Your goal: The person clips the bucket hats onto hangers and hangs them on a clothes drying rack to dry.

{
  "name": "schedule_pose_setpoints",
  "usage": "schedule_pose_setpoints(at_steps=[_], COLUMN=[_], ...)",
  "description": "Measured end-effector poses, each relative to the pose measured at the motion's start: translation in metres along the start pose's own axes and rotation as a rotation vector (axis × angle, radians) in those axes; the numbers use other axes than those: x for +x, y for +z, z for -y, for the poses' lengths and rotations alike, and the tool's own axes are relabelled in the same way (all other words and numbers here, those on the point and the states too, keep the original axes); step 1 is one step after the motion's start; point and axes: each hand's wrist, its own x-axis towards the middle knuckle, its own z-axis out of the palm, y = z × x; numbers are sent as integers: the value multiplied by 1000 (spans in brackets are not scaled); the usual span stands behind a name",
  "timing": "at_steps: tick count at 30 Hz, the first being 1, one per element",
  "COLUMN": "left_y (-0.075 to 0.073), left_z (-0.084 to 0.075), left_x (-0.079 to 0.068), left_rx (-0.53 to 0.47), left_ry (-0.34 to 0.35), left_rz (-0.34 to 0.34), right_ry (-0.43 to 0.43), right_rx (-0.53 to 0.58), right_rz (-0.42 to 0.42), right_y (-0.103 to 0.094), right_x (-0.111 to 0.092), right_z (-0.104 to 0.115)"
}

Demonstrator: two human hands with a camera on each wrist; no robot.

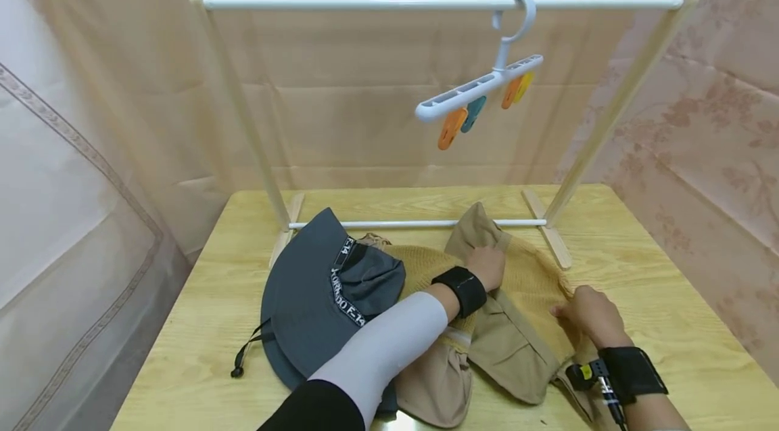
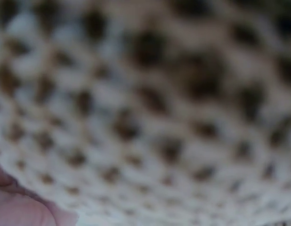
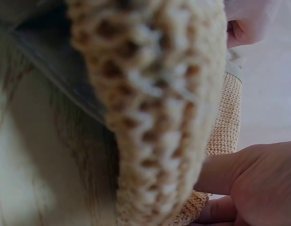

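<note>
My left hand (image 1: pixel 487 267) grips a fold of khaki cloth (image 1: pixel 477 224) that stands up near the rack's lower bar. To its right, my right hand (image 1: pixel 593 314) pinches the edge of a mustard knitted piece (image 1: pixel 535 282), its thumb and fingers around the knit (image 3: pixel 155 117) in the right wrist view. Whether khaki cloth and knit are one garment I cannot tell. In the left wrist view, blurred knit (image 2: pixel 136 117) fills the frame, with part of a hand at the lower left. A dark grey brimmed hat (image 1: pixel 304 296) with a lettered band lies left of my left forearm.
A rack with a white top rail (image 1: pixel 353 5) and wooden legs stands on the wooden table (image 1: pixel 201 350). From the rail hangs a pale blue hanger (image 1: pixel 481 87) with orange, teal and yellow clips (image 1: pixel 452 128). Beige cloth (image 1: pixel 365 113) covers the back.
</note>
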Motion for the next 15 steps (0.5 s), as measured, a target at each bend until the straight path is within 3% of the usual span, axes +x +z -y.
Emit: schedule_pose_setpoints(at_steps=[15], left_y=[8], left_z=[0], left_x=[6], left_rx=[27], left_ry=[24], left_rz=[-25], right_ry=[-10], right_rx=[22], right_rz=[-9], right_y=[1], right_x=[-1], right_z=[-4])
